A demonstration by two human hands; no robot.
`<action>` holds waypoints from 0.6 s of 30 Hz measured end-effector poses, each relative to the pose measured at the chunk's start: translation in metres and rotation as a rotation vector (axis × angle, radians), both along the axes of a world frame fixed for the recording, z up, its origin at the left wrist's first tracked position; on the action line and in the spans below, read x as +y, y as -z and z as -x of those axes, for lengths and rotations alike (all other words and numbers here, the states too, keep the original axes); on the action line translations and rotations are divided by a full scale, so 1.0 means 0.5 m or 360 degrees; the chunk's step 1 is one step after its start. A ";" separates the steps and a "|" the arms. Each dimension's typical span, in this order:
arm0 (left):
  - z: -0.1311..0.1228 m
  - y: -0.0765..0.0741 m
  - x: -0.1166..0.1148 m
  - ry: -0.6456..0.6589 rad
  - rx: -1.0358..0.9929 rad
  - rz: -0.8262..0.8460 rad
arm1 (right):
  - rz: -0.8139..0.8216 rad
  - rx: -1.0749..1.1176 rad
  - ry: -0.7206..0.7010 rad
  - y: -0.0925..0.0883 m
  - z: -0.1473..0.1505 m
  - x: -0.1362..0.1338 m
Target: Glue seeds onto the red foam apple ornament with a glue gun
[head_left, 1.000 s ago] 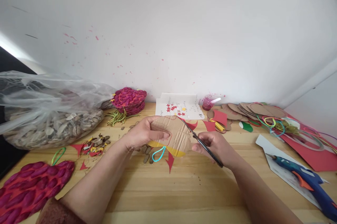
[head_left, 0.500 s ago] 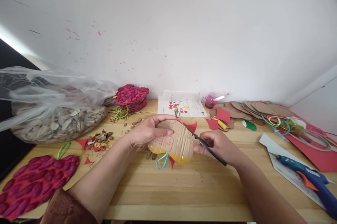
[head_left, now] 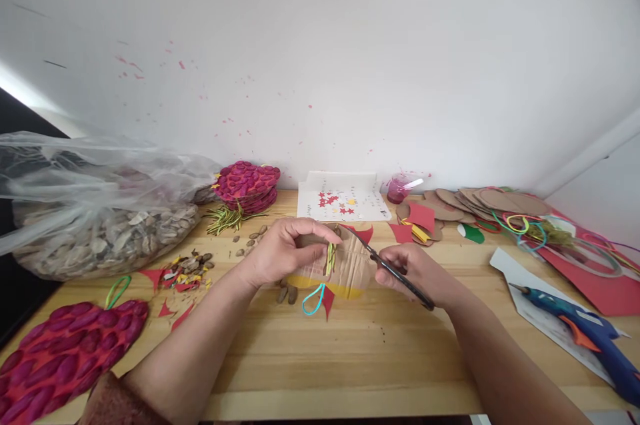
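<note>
My left hand [head_left: 280, 252] grips a round brown cardboard piece [head_left: 350, 265] with a yellow lower edge, holding it above the wooden table [head_left: 350, 352]. A turquoise cord loop [head_left: 314, 300] and a red paper point [head_left: 327, 302] hang below the piece, and a small green-yellow sprig lies against it by my thumb. My right hand [head_left: 417, 272] is closed on black-handled scissors [head_left: 387, 268], whose blades reach up and left along the piece's right edge.
A clear plastic bag of dried husks [head_left: 100, 225] sits at left. Red-purple seed-covered hearts [head_left: 60, 352] lie front left, a stack of them [head_left: 247, 185] at the back. Cardboard discs [head_left: 480, 202], coloured cords, red paper and a blue glue gun [head_left: 585, 335] lie right.
The cardboard piece has turned in my left hand and the green-yellow sprig now lies across it. The scissors stay at its right edge.
</note>
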State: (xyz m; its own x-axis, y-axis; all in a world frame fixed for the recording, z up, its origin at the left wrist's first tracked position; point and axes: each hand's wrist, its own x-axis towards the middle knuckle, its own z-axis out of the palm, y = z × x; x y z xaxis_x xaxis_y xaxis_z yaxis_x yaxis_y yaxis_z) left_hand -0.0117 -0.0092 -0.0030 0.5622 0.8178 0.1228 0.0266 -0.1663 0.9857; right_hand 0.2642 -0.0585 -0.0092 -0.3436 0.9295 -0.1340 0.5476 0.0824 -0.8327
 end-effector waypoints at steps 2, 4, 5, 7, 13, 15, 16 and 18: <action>-0.003 -0.002 -0.004 0.0040 0.0005 -0.0009 | 0.0010 0.0022 -0.0015 0.001 0.001 -0.001; -0.005 -0.004 -0.007 0.0083 0.0008 0.0030 | 0.0014 0.0038 -0.0028 0.001 0.002 -0.001; -0.005 -0.005 -0.008 0.0085 0.0011 0.0038 | 0.0014 0.0043 -0.0033 0.001 0.002 -0.001; -0.005 -0.007 -0.008 0.0060 0.0028 -0.0010 | 0.0006 0.0048 -0.0041 0.001 0.003 -0.002; -0.002 -0.005 -0.005 0.0068 0.0087 -0.0089 | -0.0022 0.0017 -0.0052 0.001 -0.001 -0.001; -0.003 -0.003 -0.005 0.0090 0.0082 -0.0046 | -0.0020 -0.0001 -0.0053 0.000 -0.003 0.000; -0.004 -0.003 -0.005 0.0094 0.0077 -0.0031 | -0.0018 -0.0012 -0.0051 -0.001 -0.004 0.001; -0.006 -0.002 -0.005 0.0083 0.0069 -0.0030 | -0.0017 -0.0031 -0.0046 -0.003 -0.006 0.001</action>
